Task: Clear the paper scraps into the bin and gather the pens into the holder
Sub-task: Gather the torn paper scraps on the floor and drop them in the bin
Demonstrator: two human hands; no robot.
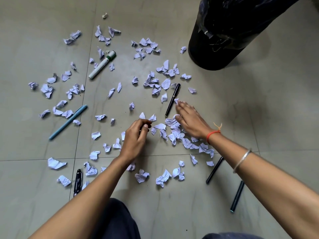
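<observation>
I'm looking straight down at a grey tiled floor with pale paper scraps scattered all over it, thickest in the middle. My right hand lies flat and wide, fingers straight, palm down on a heap of scraps. Its fingertips are blurred, right beside a black pen that lies tilted just left of the hand. My left hand sits lower and to the left, fingers curled in against the thumb. I cannot tell whether a scrap is pinched in there.

The black bin stands far right, apart from both hands, with a few scraps near its base. Pens are spread around:
- a white marker with a green band, far left of centre
- a light blue pen on the left
- a black clip pen near left, beside my forearm
- two dark pens near right, one of them partly under my right arm

A red thread and a silver bangle ring the right wrist and forearm.
</observation>
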